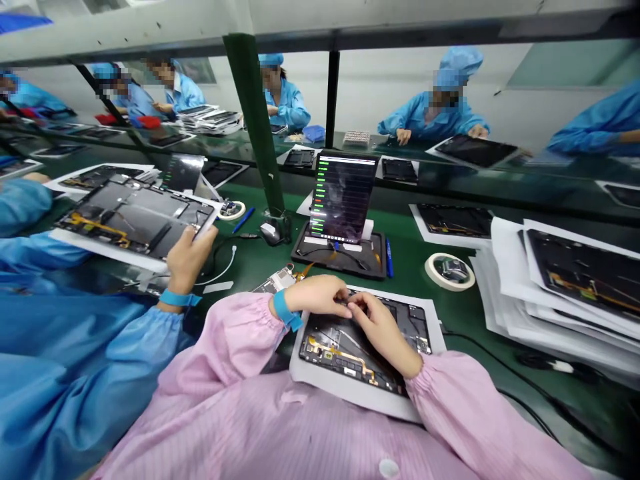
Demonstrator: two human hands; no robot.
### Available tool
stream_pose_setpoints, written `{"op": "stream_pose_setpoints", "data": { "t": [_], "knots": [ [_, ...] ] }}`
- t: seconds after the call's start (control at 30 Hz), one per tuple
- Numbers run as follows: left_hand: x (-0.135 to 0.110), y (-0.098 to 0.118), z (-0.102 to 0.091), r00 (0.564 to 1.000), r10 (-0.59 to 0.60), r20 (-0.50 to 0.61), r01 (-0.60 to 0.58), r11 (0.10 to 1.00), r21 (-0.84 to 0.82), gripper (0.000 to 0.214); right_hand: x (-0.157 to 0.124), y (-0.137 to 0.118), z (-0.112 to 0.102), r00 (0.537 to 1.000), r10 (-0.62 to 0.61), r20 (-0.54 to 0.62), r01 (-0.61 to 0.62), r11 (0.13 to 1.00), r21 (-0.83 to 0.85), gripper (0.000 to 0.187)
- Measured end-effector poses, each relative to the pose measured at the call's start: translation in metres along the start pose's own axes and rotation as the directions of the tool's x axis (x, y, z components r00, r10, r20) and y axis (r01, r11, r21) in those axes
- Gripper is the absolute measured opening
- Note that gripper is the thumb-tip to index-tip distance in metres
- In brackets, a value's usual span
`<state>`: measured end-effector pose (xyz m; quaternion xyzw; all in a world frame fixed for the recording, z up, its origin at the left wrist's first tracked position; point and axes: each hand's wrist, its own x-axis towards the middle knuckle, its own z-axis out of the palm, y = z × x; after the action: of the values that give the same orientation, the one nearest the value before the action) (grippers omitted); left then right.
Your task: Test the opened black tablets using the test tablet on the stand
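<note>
An opened tablet (360,353) lies face down on a white sheet (370,393) in front of me, its black inner frame showing a yellow flex cable. My left hand (313,297) and my right hand (383,330) meet over its upper edge, fingertips pinched close together. Whatever lies between them is hidden by my fingers. A small circuit board with a metal shield (277,280) sits just left of my left wrist. To my left, a co-worker's hand (187,257) in a blue sleeve grips the edge of another opened tablet (135,217).
A lit tablet showing green bars (343,197) leans upright in a black tray (340,257). Nearby are a blue pen (389,259) and a tape roll (449,272). Papers and tablets (575,287) are stacked at right. A green post (255,127) rises behind. Co-workers sit across the bench.
</note>
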<state>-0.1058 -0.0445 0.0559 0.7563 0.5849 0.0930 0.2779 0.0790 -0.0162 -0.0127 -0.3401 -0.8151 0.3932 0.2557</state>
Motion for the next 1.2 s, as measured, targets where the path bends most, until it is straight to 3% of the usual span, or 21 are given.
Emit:
{"op": "stream_pose_setpoints", "data": {
  "t": [0.07,0.1,0.17,0.23,0.27,0.4,0.53,0.6,0.67,0.77,0.83,0.93,1.0,1.1,1.2],
  "knots": [
    [0.017,0.002,-0.009,0.981,-0.015,-0.191,0.016,1.000,0.007,0.036,0.000,0.000,0.000,1.000,-0.008,-0.014,0.008,1.000,0.005,0.020],
    [0.029,0.002,-0.012,0.942,-0.052,-0.332,0.067,0.997,0.033,0.036,-0.001,0.001,0.000,1.000,-0.014,-0.017,0.014,1.000,0.002,0.020],
    [0.054,-0.003,-0.015,0.808,-0.095,-0.582,0.190,0.976,0.104,0.040,-0.001,0.002,-0.001,1.000,-0.023,-0.018,0.022,1.000,-0.011,0.019],
    [0.078,-0.011,-0.015,0.711,-0.062,-0.700,0.248,0.954,0.167,0.053,0.000,0.003,-0.001,1.000,-0.029,-0.012,0.029,0.999,-0.031,0.018],
    [0.087,-0.017,-0.015,0.703,-0.043,-0.710,0.248,0.950,0.189,0.060,0.000,0.004,0.000,0.999,-0.035,-0.009,0.034,0.999,-0.040,0.018],
    [0.100,-0.023,-0.018,0.754,-0.042,-0.656,0.237,0.948,0.213,0.071,0.000,0.001,0.004,0.998,-0.058,-0.006,0.058,0.996,-0.075,0.018],
    [0.082,0.015,-0.009,0.777,-0.076,-0.625,0.237,0.955,0.178,0.056,-0.006,-0.018,-0.012,0.992,-0.099,0.072,0.116,0.953,-0.279,0.012],
    [0.072,0.040,0.004,0.851,-0.076,-0.520,0.175,0.974,0.143,0.040,-0.014,-0.030,-0.040,0.985,-0.084,0.152,0.148,0.866,-0.478,0.009],
    [0.066,0.059,0.020,0.915,-0.043,-0.401,0.103,0.986,0.130,0.029,-0.024,-0.037,-0.079,0.991,-0.030,0.133,0.107,0.772,-0.626,0.011],
    [0.066,0.070,0.041,0.945,0.038,-0.326,0.018,0.986,0.168,0.021,-0.045,-0.030,-0.135,0.997,0.062,-0.035,-0.069,0.720,-0.690,0.010],
    [0.070,0.068,0.052,0.951,0.078,-0.301,-0.019,0.981,0.194,0.018,-0.066,-0.015,-0.153,0.987,0.160,0.025,-0.103,0.738,-0.667,0.008],
    [0.076,0.063,0.064,0.964,0.113,-0.240,-0.055,0.969,0.239,0.021,-0.099,0.009,-0.151,0.946,0.268,0.180,-0.119,0.806,-0.579,0.018],
    [0.078,0.061,0.070,0.968,0.150,-0.201,-0.087,0.952,0.294,0.021,-0.115,0.022,-0.144,0.933,0.310,0.183,-0.178,0.838,-0.515,0.018],
    [0.079,0.059,0.078,0.949,0.233,-0.213,-0.130,0.903,0.409,0.019,-0.125,0.031,-0.143,0.940,0.325,0.102,-0.255,0.871,-0.420,0.011],
    [0.083,0.057,0.084,0.942,0.245,-0.230,-0.117,0.880,0.460,0.019,-0.124,0.032,-0.145,0.956,0.271,-0.113,-0.293,0.901,-0.320,0.018]
  ]
}}
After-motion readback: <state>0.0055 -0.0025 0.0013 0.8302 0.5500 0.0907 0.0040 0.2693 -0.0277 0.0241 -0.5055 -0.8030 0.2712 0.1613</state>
